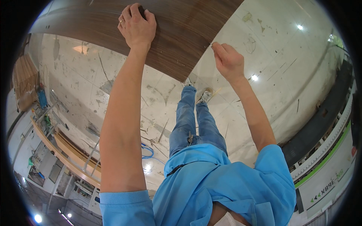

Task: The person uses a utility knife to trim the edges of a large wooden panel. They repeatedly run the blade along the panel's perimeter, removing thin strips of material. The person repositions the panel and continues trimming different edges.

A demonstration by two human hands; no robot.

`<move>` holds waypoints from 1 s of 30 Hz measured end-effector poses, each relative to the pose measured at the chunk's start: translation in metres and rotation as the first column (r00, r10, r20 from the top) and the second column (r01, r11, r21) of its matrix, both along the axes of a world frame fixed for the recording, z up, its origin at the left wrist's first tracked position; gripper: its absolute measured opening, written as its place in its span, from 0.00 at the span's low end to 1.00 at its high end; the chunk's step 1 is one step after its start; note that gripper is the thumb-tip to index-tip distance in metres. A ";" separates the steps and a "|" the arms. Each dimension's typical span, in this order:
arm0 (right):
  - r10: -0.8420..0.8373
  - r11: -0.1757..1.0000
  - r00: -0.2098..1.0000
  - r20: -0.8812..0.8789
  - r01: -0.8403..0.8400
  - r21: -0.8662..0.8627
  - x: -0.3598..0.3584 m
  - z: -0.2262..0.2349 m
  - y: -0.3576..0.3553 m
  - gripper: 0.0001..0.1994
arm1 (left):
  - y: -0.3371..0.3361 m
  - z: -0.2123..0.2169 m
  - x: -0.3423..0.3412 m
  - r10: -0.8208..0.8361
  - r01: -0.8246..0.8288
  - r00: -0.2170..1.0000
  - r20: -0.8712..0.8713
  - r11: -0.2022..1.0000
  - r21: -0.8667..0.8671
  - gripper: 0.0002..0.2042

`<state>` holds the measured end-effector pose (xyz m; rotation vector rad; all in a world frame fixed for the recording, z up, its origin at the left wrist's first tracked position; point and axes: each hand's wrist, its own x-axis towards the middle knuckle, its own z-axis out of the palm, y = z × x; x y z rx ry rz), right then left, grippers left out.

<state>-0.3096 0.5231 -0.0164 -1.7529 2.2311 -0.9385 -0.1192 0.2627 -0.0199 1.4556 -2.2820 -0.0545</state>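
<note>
A large dark brown wood-grain panel (pixel 177 39) spans the top of the view, one corner pointing toward my feet. My left hand (pixel 138 25) is over the panel's surface, fingers curled around a small black object (pixel 142 12). Only part of that object shows between thumb and forefinger, so its kind is unclear. Just beside the panel's right edge, my right hand (pixel 229 59) is closed, with thumb and forefinger pinched together. What the pinch holds, if anything, is too small to name.
Below the panel lies a pale, stained tiled floor (pixel 271 49), where my feet stand. A blue hose (pixel 148 151) curls on it. Stacked brown boards (pixel 25 81) and a wood-edged frame (pixel 68 164) are at the left. A long machine with a black and green side (pixel 320 169) runs along the right.
</note>
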 end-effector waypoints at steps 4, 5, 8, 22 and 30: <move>0.049 0.997 0.995 -0.081 -0.054 -0.058 0.005 0.000 0.003 0.11 | 0.002 0.002 -0.001 0.002 -0.002 1.000 0.001 1.000 0.025 0.22; 0.082 0.992 0.992 -0.093 -0.090 -0.086 0.005 0.000 0.003 0.11 | 0.003 0.002 -0.002 0.002 -0.002 1.000 0.005 1.000 0.025 0.22; -0.027 0.999 0.996 -0.089 0.025 -0.025 0.005 0.000 0.003 0.11 | 0.004 0.004 -0.002 0.002 -0.001 1.000 -0.025 1.000 0.030 0.19; 0.068 0.996 0.993 -0.098 -0.074 -0.056 0.002 0.000 0.000 0.12 | 0.004 0.004 -0.002 -0.003 0.003 1.000 -0.026 1.000 0.002 0.19; 0.080 0.996 0.993 -0.085 -0.083 -0.031 0.000 -0.002 0.000 0.14 | 0.004 0.003 -0.003 -0.005 0.005 0.999 -0.035 1.000 -0.011 0.19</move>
